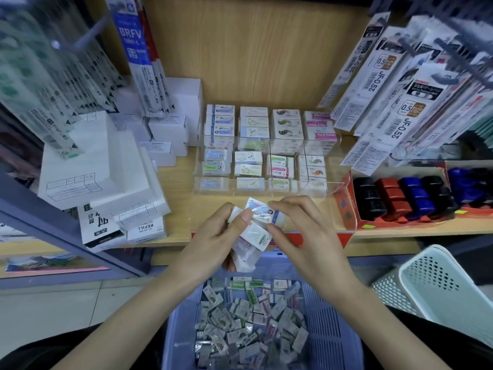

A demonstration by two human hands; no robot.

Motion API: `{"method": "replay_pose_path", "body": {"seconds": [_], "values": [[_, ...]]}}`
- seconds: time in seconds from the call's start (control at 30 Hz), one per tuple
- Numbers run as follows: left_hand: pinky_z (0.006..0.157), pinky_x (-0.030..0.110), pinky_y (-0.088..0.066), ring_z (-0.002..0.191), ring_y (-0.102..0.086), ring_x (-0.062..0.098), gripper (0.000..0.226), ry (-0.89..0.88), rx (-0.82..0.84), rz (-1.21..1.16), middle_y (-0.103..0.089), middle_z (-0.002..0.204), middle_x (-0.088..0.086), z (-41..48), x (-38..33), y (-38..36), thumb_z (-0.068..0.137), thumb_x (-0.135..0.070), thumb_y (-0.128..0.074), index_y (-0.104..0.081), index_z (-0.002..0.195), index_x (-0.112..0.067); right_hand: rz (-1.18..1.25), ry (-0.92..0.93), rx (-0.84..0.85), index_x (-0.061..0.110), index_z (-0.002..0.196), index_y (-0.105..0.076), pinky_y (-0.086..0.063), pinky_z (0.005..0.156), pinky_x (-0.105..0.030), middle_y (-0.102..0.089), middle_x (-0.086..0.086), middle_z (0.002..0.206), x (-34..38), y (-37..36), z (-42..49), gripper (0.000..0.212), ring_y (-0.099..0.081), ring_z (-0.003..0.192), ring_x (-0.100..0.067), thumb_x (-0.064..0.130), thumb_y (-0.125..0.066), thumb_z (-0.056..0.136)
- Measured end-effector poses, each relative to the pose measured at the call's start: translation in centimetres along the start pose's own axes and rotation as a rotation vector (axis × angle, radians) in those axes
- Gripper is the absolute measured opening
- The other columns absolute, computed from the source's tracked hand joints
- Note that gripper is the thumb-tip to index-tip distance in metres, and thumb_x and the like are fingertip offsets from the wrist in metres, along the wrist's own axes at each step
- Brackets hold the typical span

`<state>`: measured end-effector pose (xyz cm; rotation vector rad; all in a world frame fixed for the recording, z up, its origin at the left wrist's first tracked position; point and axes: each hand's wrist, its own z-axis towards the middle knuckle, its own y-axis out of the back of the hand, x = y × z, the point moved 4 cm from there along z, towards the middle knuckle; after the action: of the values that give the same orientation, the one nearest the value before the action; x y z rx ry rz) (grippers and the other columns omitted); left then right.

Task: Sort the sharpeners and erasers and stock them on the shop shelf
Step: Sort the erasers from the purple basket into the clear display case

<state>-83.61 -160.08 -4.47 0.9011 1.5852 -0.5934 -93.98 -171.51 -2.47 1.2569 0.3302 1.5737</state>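
1. Sitting nearest, the blue basket holds a loose heap of wrapped erasers with the kinds mixed together, so it looks like the unsorted supply.
2. Above it, the left hand grips a small bundle of erasers. Its fingers are curled round them as a holding stack, likely so several can be shelved without reaching back down.
3. The right hand pinches the top eraser, the one with a blue end, between thumb and fingertips. It appears to be drawing it off the bundle to check its sleeve.
4. Just beyond, on the shelf, the clear display tray keeps erasers in separate columns by design. The left column shows blue-ended sleeves, so this one probably belongs there.
5. To the right, sharpeners sit in rows by colour in a red box, and that side looks stocked.
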Motion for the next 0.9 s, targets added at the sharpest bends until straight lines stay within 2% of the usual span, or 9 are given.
{"method": "replay_pose_path", "body": {"seconds": [0.1,0.2,0.33,0.47,0.57,0.63,0.7,0.8,0.9], "values": [[0.037,0.023,-0.041,0.047,-0.054,0.012,0.034,-0.008,-0.036,0.022,-0.056,0.057,-0.004,0.2,-0.4,1.1,0.081,-0.046,-0.048,-0.05,0.081,-0.012,0.103,-0.123,-0.011,0.011,0.112,-0.065,-0.035,0.086,-0.003,-0.058,0.003,0.104,-0.9,0.1,0.5,0.03,-0.05,0.097,0.006,0.029,-0.059,0.089],[0.036,0.021,-0.039,0.044,-0.052,0.01,0.038,0.014,-0.097,0.022,-0.057,0.057,-0.003,0.6,-1.0,2.9,0.08,-0.046,-0.048,-0.053,0.085,-0.01,0.125,-0.219,-0.004,0.015,0.111,-0.065,-0.032,0.084,0.0,-0.058,0.007,0.103,-2.4,0.0,1.9,0.023,-0.047,0.096,0.015,0.015,-0.065,0.088],[0.036,0.02,-0.037,0.046,-0.05,0.008,0.037,0.052,-0.199,0.001,-0.055,0.058,-0.003,0.7,-0.9,5.5,0.081,-0.045,-0.048,-0.054,0.087,-0.009,0.069,-0.153,0.054,0.01,0.109,-0.065,-0.031,0.088,0.001,-0.061,0.001,0.106,-2.1,-2.3,5.5,0.022,-0.051,0.1,-0.002,0.011,-0.066,0.087],[0.041,0.013,-0.039,0.048,-0.05,0.003,0.025,0.056,-0.289,-0.001,-0.054,0.061,-0.001,0.8,-0.2,7.7,0.093,-0.029,-0.049,-0.054,0.085,-0.005,0.078,-0.076,0.096,0.01,0.11,-0.063,-0.037,0.087,-0.013,-0.061,-0.004,0.106,-1.5,-4.9,7.1,0.024,-0.056,0.1,-0.014,0.012,-0.064,0.086],[0.044,0.016,-0.039,0.042,-0.047,0.002,0.021,0.05,-0.346,-0.008,-0.054,0.061,0.002,0.7,0.0,9.0,0.095,-0.023,-0.049,-0.057,0.084,-0.007,0.077,-0.091,0.093,0.013,0.111,-0.061,-0.039,0.086,-0.012,-0.059,-0.002,0.106,-1.8,-5.2,5.6,0.023,-0.054,0.1,-0.01,0.018,-0.059,0.088],[0.054,0.023,-0.041,0.044,-0.05,-0.001,0.019,0.043,-0.362,0.0,-0.059,0.06,-0.006,0.7,0.0,9.0,0.095,-0.024,-0.049,-0.06,0.081,-0.018,0.044,-0.136,0.036,0.013,0.11,-0.06,-0.036,0.084,-0.006,-0.057,0.0,0.105,-2.8,-4.1,4.2,0.023,-0.052,0.098,-0.006,0.02,-0.058,0.089],[0.057,0.021,-0.042,0.048,-0.052,-0.003,0.019,0.027,-0.346,-0.01,-0.062,0.061,-0.014,0.8,-0.3,8.2,0.095,-0.026,-0.048,-0.061,0.081,-0.021,0.012,-0.217,-0.058,0.011,0.111,-0.06,-0.034,0.082,-0.002,-0.055,0.002,0.103,-4.4,-2.1,3.6,0.022,-0.048,0.093,0.0,0.012,-0.06,0.089],[0.04,0.012,-0.038,0.045,-0.051,0.004,0.02,0.015,-0.248,-0.032,-0.061,0.059,-0.005,1.3,-0.9,5.9,0.095,-0.026,-0.047,-0.057,0.085,-0.012,-0.07,-0.338,-0.176,0.009,0.11,-0.06,-0.044,0.086,-0.019,-0.056,-0.001,0.104,-7.8,0.9,4.5,0.022,-0.053,0.096,-0.01,0.004,-0.06,0.089],[0.039,0.021,-0.036,0.045,-0.049,0.012,0.027,0.004,-0.178,-0.039,-0.056,0.057,0.003,2.0,-1.1,4.0,0.093,-0.034,-0.048,-0.052,0.085,-0.009,-0.155,-0.364,-0.138,0.007,0.111,-0.061,-0.049,0.085,-0.04,-0.057,-0.009,0.11,-10.1,2.7,6.2,0.021,-0.058,0.098,-0.024,0.003,-0.056,0.091]]}}
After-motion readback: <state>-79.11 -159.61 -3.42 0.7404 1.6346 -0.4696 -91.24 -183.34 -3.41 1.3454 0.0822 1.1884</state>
